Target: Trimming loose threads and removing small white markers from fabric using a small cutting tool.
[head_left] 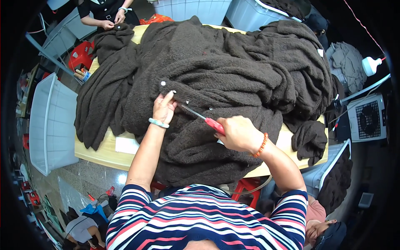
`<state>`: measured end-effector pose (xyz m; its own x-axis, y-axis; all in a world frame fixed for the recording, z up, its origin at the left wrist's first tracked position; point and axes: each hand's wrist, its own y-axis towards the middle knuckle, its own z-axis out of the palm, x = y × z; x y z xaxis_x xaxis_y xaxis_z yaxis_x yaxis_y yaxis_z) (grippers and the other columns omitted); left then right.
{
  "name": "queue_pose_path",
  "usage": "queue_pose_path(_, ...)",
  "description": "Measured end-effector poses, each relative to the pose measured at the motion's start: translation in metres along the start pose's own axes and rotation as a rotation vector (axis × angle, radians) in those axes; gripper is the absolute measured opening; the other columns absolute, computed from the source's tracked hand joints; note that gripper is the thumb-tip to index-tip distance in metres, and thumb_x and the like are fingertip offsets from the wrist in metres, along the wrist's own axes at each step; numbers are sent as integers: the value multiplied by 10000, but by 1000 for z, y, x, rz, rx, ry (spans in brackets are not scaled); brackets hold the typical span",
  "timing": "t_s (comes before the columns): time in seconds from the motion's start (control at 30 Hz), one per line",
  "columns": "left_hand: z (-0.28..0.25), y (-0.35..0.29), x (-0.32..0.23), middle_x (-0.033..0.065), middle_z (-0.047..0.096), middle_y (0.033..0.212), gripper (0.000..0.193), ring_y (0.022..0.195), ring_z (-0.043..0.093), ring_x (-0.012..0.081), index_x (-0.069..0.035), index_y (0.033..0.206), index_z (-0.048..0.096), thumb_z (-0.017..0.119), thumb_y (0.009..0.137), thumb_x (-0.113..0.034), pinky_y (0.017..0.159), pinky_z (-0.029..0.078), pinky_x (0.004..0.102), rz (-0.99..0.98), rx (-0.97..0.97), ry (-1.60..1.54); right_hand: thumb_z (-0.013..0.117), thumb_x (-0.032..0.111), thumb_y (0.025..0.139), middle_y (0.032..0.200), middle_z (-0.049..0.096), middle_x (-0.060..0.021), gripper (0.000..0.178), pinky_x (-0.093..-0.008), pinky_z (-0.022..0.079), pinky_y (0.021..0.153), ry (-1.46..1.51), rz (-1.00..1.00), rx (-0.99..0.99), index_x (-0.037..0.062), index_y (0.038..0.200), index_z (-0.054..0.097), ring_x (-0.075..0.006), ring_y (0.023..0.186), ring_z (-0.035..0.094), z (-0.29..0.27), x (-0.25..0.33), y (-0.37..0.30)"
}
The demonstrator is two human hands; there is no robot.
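Observation:
A big heap of dark brown knitted fabric (200,79) covers most of the table in front of me. My left hand (165,107), with a pale bracelet at the wrist, pinches a fold of this knit. My right hand (238,132), an orange bead bracelet behind it, is closed round the red handle of a thin-shafted metal tool (215,126). Its shaft points up and left, the tip at the knit just right of my left fingers; the tip's shape is too small to tell. A white round spot (163,83) lies on the knit beyond my left hand, with smaller ones to the right.
The wooden table (98,154) shows along its near edge, a white paper (126,145) on it. White bins stand around, one (52,125) at left. Across the far left corner, another person's hands (114,20) hold knit. A cup of tools (84,75) sits by the left edge.

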<state>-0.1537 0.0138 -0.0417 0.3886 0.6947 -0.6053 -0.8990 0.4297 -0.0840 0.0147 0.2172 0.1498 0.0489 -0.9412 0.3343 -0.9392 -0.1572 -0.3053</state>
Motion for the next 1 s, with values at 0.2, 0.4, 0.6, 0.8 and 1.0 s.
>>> queue_pose_path(0.2,84,-62,-7,89,629,1191,389,1042,642,185,-49,1339,456,580,973,-96,844,572,339,57,-144,426,653,265,880,769,657,-207,266,-489,516,694,246,156,-220,94,1076,594,-412,763,659,11,-25,-64)
queue_pose_path(0.4,110,-76,24,66,682,1010,232,869,681,182,-34,1116,624,696,906,-100,750,581,306,-426,-57,285,665,167,881,887,692,-194,239,-397,532,761,350,308,-288,74,1099,632,-386,862,684,12,-42,-98)
queue_pose_path(0.6,127,-35,50,86,697,1039,236,911,666,162,-7,1079,664,730,872,-96,794,561,328,-93,2,496,674,203,872,829,680,-196,249,-427,529,720,342,321,-289,80,1085,630,-400,806,674,16,-55,-115)
queue_pose_path(0.8,142,-29,50,80,678,1121,262,987,666,204,-42,1201,596,629,943,-70,903,547,378,-175,-30,211,687,246,843,699,643,-199,236,-477,512,657,198,197,-169,79,995,619,-407,695,650,11,-60,-140)
queue_pose_path(1.0,141,-40,62,120,681,1097,216,942,680,248,-13,1169,604,587,976,-107,841,572,386,-245,42,74,678,225,847,704,646,-205,240,-478,521,646,194,192,-191,81,1028,617,-405,688,656,15,-72,-133)
